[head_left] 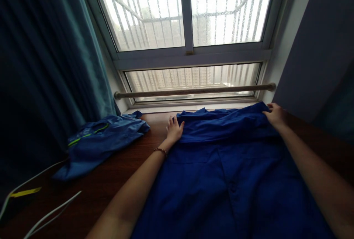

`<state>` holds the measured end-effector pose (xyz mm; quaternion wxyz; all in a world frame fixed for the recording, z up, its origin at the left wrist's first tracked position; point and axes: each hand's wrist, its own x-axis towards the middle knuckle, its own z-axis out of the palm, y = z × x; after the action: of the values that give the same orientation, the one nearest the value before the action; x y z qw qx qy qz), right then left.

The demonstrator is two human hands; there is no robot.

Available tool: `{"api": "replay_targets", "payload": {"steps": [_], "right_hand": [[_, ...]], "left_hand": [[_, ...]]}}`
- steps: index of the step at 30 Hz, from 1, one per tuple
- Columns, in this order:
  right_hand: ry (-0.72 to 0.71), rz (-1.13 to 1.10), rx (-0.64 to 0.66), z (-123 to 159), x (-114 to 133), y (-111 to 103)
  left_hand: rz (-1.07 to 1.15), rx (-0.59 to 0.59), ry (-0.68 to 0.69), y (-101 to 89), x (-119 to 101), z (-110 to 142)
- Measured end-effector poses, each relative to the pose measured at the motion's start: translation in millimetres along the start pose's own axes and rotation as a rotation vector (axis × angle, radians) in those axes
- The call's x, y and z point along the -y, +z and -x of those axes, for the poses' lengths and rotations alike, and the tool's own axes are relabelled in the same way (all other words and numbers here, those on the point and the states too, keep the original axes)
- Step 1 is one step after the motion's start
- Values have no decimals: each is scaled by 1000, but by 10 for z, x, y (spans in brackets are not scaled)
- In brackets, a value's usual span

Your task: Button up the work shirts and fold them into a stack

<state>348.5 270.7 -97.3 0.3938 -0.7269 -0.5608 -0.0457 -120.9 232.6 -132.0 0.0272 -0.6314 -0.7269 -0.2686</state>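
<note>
A blue work shirt (204, 180) lies spread on the brown wooden surface in front of me, with a button and front seam showing. Its far end is folded over in a loose, wrinkled band. My left hand (174, 130) rests at the far left edge of this band, fingers apart and touching the cloth. At the far right corner, my right hand (275, 116) pinches the fabric between thumb and fingers, holding it slightly raised. The near end of the shirt runs out of view at the bottom.
A second blue garment (106, 141) with a yellow-green stripe lies crumpled at left. White cords (52, 213) and a yellow strip (26, 192) are at lower left. A blue curtain (55, 66) hangs at left. A horizontal rail (193, 92) crosses before the barred window (188, 18).
</note>
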Motion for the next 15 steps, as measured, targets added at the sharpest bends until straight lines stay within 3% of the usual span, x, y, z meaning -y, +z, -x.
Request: {"api": "replay_targets", "payload": {"steps": [2,5,10,15], "right_hand": [[83,139,35,51,-151,88],[162,264,148,137,-271,172],[270,376,293,160,-172,239],[267,370,311,222,-237,335]], "left_hand": [[44,-20,-136,-30,80,-70],[76,41,-239,-81,215,-151],[148,108,-262,-103,325,-165],[330,116,-273,-117,314,-173]]}}
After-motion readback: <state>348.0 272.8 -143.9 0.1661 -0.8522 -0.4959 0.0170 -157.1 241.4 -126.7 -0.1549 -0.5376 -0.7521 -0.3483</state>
